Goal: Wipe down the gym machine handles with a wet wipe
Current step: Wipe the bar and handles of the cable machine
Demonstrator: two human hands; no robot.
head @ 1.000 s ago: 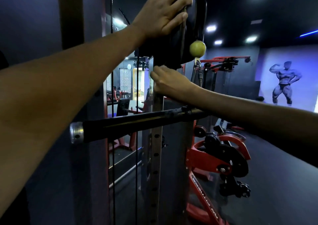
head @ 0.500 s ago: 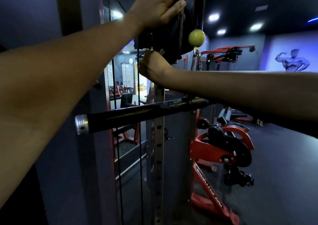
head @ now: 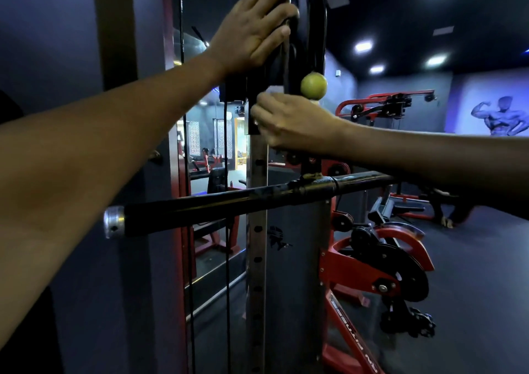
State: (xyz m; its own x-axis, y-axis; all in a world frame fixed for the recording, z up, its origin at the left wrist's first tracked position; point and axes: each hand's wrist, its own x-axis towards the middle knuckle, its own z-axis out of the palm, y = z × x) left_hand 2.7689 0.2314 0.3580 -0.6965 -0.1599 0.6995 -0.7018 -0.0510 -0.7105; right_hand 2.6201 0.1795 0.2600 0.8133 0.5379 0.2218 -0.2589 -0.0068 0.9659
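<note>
Dim gym room with dark walls, ceiling spot lights and a muscle figure painted on the far wall surrounds the cable machine in front of you. Your left hand lies flat against the black pulley housing high on the steel upright, with the fingers stretched out, only pressing to keep it steady. Your right hand is just under the green ball stopper, with fingers curled around the carriage at the upright. A small pale patch at the knuckles could be the wet wipe, but I cannot tell this for sure, and most of it would be hidden inside the hand.

The long black bar handle with the metal end cap hangs below both hands and nothing touches it. I judge it is not yet wiped. For good work, wrap the wipe fully around the part you clean, twist a little, and move slowly along it. Keep the left hand firm so the pulley does not swing, and watch the cables close to your forearm.
</note>
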